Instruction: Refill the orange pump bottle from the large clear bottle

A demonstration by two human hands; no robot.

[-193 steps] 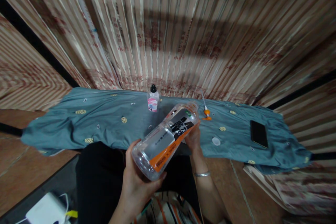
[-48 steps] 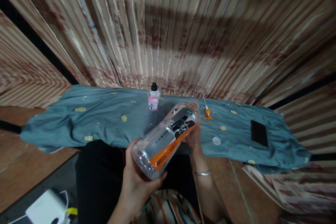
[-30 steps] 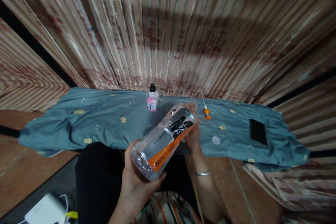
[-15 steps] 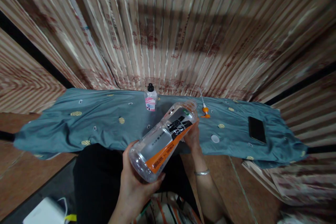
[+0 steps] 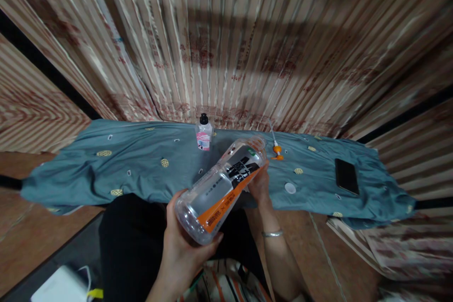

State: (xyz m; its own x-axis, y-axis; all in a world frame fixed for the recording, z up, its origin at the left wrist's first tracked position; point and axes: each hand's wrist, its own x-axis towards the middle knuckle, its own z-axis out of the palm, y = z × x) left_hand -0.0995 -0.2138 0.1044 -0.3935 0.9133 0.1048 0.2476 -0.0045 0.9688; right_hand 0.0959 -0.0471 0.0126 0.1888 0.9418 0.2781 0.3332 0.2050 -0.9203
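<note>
In the head view, the large clear plastic bottle with a silver, black and orange label (image 5: 222, 188) is held in both hands above the near edge of the blue-green patterned cloth (image 5: 141, 170) and the person's lap. The bottle is tilted, its base toward the lower left and its neck toward the upper right. The left hand (image 5: 186, 245) is clamped around the base end, thumb below and fingers at the side. The right hand (image 5: 260, 184), with a silver bracelet (image 5: 272, 234) at the wrist, supports the neck end from beneath; its fingers are mostly hidden behind the bottle, so their exact closure cannot be told. Beyond the bottle, a small clear bottle with a black cap and pink label (image 5: 204, 136) stands upright on the cloth. To the right lie an orange-and-white pump head with a clear tube (image 5: 277, 149), a round white disc (image 5: 290, 188) and a flat black rectangular device (image 5: 347, 176).
</note>
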